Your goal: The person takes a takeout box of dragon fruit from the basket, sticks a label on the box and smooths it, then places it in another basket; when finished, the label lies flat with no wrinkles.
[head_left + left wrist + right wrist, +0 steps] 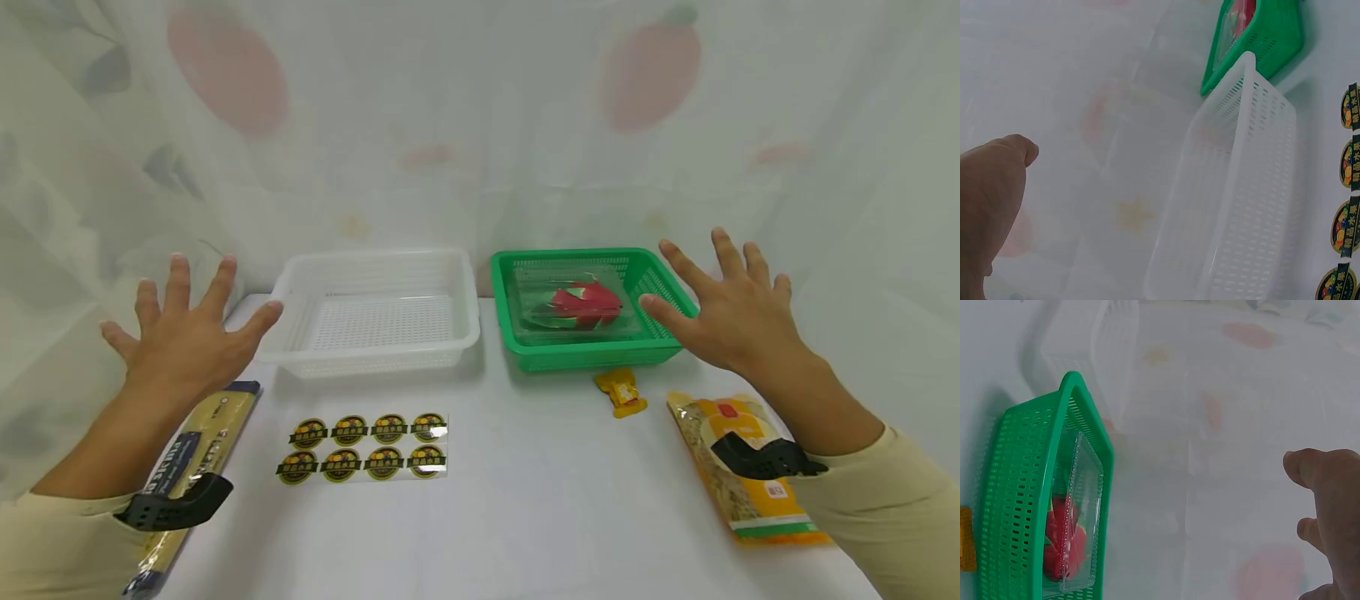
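Both hands are raised with fingers spread, holding nothing. The left hand (pixel 183 337) hovers left of a white plastic basket (pixel 378 358), above a long beige packet (pixel 217 425). To the right of a green basket (pixel 592 360) hangs the right hand (pixel 738 317), above a yellow food packet (pixel 735 467). Inside the green basket lies a clear plastic box (pixel 536 287) with a red dragon fruit (pixel 588 302) in it. The white basket has nothing in it. In the left wrist view the left hand (pixel 991 194) is partly cut off; so is the right hand (pixel 1335 512) in the right wrist view.
A sheet of round black-and-gold fruit stickers (pixel 363 448) lies in front of the white basket. A small yellow wrapped packet (pixel 621 392) sits before the green basket. Behind both baskets hangs a pale curtain (pixel 480 125). White cloth (pixel 510 517) covers the table.
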Demonstrator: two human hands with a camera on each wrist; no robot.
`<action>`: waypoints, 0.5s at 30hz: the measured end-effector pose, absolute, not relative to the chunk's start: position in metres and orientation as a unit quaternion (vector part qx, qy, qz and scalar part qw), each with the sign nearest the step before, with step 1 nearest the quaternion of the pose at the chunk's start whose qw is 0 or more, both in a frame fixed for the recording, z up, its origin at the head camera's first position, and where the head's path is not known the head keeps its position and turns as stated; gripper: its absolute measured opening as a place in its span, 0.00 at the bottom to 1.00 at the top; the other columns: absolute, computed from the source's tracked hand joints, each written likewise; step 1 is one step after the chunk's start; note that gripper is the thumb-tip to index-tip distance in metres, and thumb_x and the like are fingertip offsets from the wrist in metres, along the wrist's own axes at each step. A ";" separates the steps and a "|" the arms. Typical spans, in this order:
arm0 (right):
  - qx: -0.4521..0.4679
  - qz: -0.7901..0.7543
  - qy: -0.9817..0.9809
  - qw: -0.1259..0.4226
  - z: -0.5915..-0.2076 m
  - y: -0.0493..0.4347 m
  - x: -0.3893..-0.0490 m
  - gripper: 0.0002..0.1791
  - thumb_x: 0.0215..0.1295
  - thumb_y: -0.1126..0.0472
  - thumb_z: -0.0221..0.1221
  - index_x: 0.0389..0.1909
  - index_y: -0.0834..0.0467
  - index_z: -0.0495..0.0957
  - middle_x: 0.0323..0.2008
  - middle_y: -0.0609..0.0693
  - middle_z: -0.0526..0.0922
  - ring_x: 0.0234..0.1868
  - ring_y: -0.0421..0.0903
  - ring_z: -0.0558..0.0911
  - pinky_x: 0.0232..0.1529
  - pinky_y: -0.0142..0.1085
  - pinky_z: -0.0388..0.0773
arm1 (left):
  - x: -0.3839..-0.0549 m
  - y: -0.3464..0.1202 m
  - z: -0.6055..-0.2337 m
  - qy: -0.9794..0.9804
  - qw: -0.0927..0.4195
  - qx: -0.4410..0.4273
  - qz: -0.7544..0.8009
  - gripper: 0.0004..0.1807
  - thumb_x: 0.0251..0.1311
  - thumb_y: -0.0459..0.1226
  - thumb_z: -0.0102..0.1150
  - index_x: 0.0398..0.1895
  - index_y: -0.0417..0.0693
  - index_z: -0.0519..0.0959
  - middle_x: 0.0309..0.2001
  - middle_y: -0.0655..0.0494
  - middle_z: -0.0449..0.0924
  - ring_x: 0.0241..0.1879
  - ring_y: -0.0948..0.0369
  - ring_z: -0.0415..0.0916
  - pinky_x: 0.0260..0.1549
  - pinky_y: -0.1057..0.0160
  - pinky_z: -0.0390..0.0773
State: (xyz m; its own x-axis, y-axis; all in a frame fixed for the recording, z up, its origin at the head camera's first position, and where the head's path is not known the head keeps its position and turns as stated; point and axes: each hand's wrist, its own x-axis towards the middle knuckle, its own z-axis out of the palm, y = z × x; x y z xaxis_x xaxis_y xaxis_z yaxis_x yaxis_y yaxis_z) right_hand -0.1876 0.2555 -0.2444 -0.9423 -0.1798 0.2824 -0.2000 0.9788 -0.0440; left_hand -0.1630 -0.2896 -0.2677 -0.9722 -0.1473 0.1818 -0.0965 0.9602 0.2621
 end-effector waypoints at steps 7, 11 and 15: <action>0.101 0.032 -0.984 0.147 -0.243 0.254 -0.187 0.42 0.66 0.29 0.42 0.77 0.38 0.44 0.74 0.67 0.38 0.69 0.74 0.39 0.52 0.77 0.43 | -0.162 -0.282 -0.272 -0.982 0.112 0.055 -0.140 0.49 0.61 0.71 0.34 0.77 0.58 0.34 0.72 0.39 0.15 0.66 0.31 0.14 0.43 0.20 0.20; 0.099 0.031 -0.983 0.148 -0.241 0.253 -0.189 0.42 0.66 0.29 0.42 0.77 0.39 0.45 0.73 0.67 0.38 0.69 0.74 0.39 0.52 0.77 0.44 | -0.161 -0.280 -0.271 -0.982 0.113 0.058 -0.137 0.50 0.61 0.71 0.34 0.77 0.58 0.35 0.72 0.39 0.16 0.66 0.31 0.14 0.44 0.20 0.21; 0.098 0.034 -0.983 0.151 -0.240 0.252 -0.192 0.42 0.66 0.29 0.43 0.77 0.40 0.46 0.73 0.67 0.39 0.69 0.74 0.40 0.53 0.76 0.44 | -0.160 -0.275 -0.271 -0.983 0.111 0.059 -0.134 0.50 0.61 0.71 0.33 0.78 0.56 0.36 0.72 0.38 0.16 0.66 0.31 0.14 0.45 0.21 0.21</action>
State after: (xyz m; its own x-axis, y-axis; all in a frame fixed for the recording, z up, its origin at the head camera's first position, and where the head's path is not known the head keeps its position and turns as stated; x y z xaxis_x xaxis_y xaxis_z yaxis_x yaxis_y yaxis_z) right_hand -0.1921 0.2517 -0.2401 -0.9353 -0.1821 0.3034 -0.2029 0.9785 -0.0381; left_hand -0.1603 -0.2753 -0.2710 -0.9683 -0.1462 0.2026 -0.0866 0.9571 0.2765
